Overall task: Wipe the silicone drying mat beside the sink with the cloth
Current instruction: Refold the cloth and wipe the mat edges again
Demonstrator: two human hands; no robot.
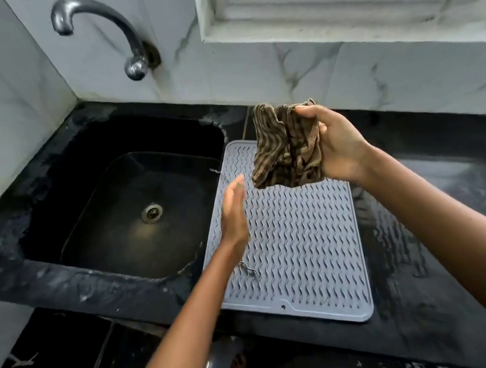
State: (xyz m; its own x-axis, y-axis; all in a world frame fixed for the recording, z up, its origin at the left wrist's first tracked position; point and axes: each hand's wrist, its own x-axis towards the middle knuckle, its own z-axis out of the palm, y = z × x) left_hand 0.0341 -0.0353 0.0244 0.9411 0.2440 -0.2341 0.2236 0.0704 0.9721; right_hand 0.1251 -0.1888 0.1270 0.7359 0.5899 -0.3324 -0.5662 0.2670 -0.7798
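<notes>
A grey silicone drying mat [299,246] with wavy ridges lies flat on the black counter, right of the sink. My right hand [336,144] holds a bunched brown striped cloth [284,149] in the air above the mat's far end. My left hand [234,211] hovers over the mat's left edge, fingers straight and together, palm turned toward the cloth, holding nothing. A thin loose thread [249,270] lies on the mat near my left wrist.
A black sink [135,201] with a metal drain [152,213] sits to the left. A curved metal tap [106,33] sticks out of the marble wall behind it. The black counter [437,217] stretches to the right, and a window sill [338,18] is above.
</notes>
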